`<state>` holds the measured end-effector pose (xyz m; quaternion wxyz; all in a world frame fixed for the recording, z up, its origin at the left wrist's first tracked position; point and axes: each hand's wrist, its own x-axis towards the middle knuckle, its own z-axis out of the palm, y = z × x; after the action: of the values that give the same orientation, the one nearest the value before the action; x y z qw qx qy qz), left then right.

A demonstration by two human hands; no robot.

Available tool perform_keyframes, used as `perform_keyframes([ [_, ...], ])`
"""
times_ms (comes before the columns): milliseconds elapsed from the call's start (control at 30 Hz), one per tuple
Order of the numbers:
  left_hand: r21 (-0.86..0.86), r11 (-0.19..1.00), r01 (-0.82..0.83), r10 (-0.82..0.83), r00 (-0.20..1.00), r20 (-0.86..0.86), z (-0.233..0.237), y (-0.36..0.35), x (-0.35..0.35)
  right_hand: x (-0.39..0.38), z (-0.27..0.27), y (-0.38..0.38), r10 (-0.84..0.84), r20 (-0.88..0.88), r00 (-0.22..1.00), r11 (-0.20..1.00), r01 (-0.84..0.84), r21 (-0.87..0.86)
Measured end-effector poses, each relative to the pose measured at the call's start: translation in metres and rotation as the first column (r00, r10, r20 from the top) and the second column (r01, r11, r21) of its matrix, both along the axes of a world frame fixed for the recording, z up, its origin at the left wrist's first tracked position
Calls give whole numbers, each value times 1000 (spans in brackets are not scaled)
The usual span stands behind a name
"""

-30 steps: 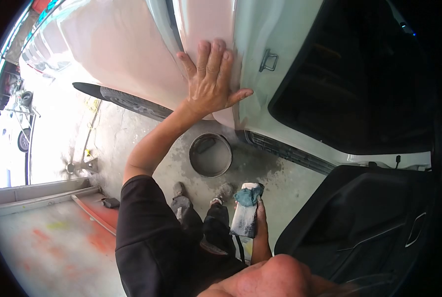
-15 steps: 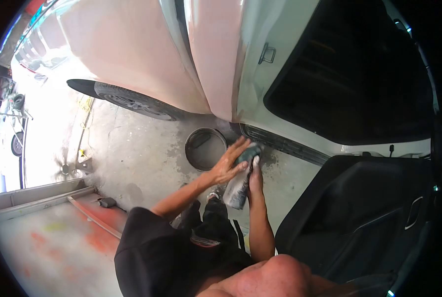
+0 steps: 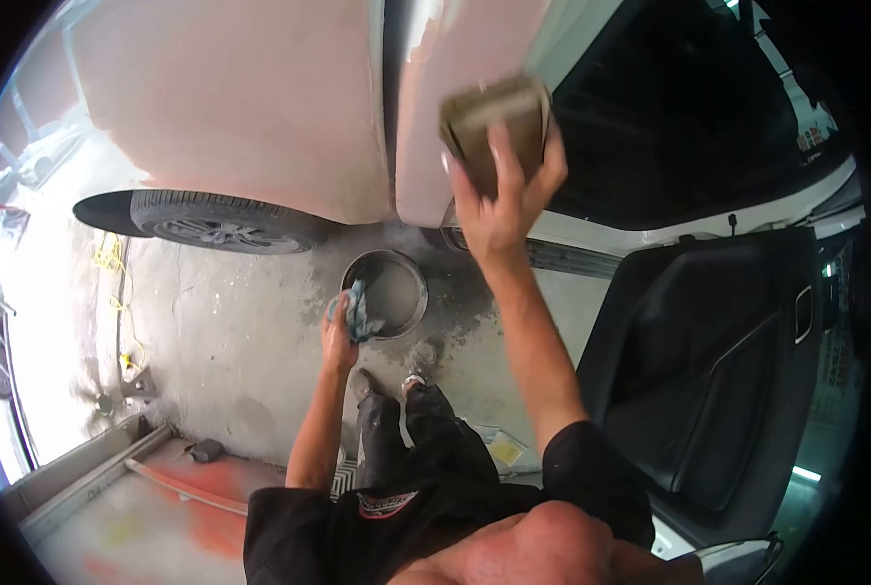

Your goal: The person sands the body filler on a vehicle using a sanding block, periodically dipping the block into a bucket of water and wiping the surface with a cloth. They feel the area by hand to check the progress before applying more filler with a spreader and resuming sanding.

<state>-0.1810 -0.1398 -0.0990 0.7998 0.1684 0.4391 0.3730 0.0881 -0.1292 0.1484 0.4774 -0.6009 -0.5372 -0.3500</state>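
Right hand (image 3: pixel 502 219), upper centre: grip closed round sanding block (image 3: pixel 513 132), by pink panel (image 3: pixel 430 166), contact unclear. Left hand (image 3: pixel 337 339): grip closed on cloth (image 3: pixel 359 317), beside basin (image 3: pixel 423 292).

Pinkish patches on the white car body (image 3: pixel 240 107), blue-green cloth (image 3: pixel 359 314), block (image 3: pixel 499 122) seemingly olive-brown

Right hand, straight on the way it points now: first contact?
Likely the pinkish car body panel, met by the block in the right hand before the fingers. Depth is unclear from this one view: I can't tell whether a gap remains or the block already touches.
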Motion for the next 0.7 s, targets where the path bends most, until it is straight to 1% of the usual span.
perform_keyframes([
  [67,-140,990,-19,11,998,-64,-21,-2,-30,3,-2,27,-154,141,978,988,152,27],
  [100,-142,990,-18,3,995,-100,-43,-8,-47,6,0,35,-234,211,949,972,227,56],
  [133,-139,990,-12,-7,991,-133,-62,-11,-62,8,-20,34,-254,243,936,967,251,46],
  [167,-107,994,30,-47,985,-167,-56,-12,-67,13,-61,26,-274,275,922,961,274,36],
  [200,-84,994,67,-84,975,-208,-49,-18,-75,16,-89,19,-287,303,909,955,296,17],
  [267,-71,988,135,-145,975,-168,-52,-27,-93,22,-103,12,-304,359,882,946,325,4],
  [300,-69,983,169,-178,972,-152,-51,-31,-101,17,-92,10,-312,383,869,940,341,-8],
  [333,-81,973,215,-224,967,-123,-52,-34,-109,19,-76,13,-316,316,895,945,326,21],
  [367,-88,963,253,-261,961,-94,-52,-32,-113,16,-25,28,-310,248,918,951,305,58],
  [400,-106,950,294,-302,950,-75,-53,-33,-120,7,35,41,-356,218,909,934,351,61],
  [433,-121,947,296,-308,946,-99,-57,-34,-123,4,86,52,-365,249,897,931,359,72],
  [467,-118,943,311,-324,940,-108,-68,-36,-125,0,116,63,-349,210,913,937,340,80],
  [533,-86,936,341,-349,931,-111,-91,-33,-123,0,96,63,-366,222,904,930,345,128],
  [567,-63,930,363,-369,916,-160,-88,-28,-114,1,65,55,-348,247,904,937,332,105],
  [600,-48,922,384,-385,899,-210,-80,-25,-103,3,19,43,-327,270,905,945,319,75],
  [633,-38,916,400,-396,881,-259,-71,-25,-94,16,-33,30,-304,349,886,950,312,36],
  [667,-22,897,441,-430,860,-274,-67,-23,-86,27,-61,20,-276,422,863,952,306,-2],
  [700,-7,873,487,-467,834,-294,-66,-20,-80,25,-48,16,-280,438,854,950,313,-3],
])
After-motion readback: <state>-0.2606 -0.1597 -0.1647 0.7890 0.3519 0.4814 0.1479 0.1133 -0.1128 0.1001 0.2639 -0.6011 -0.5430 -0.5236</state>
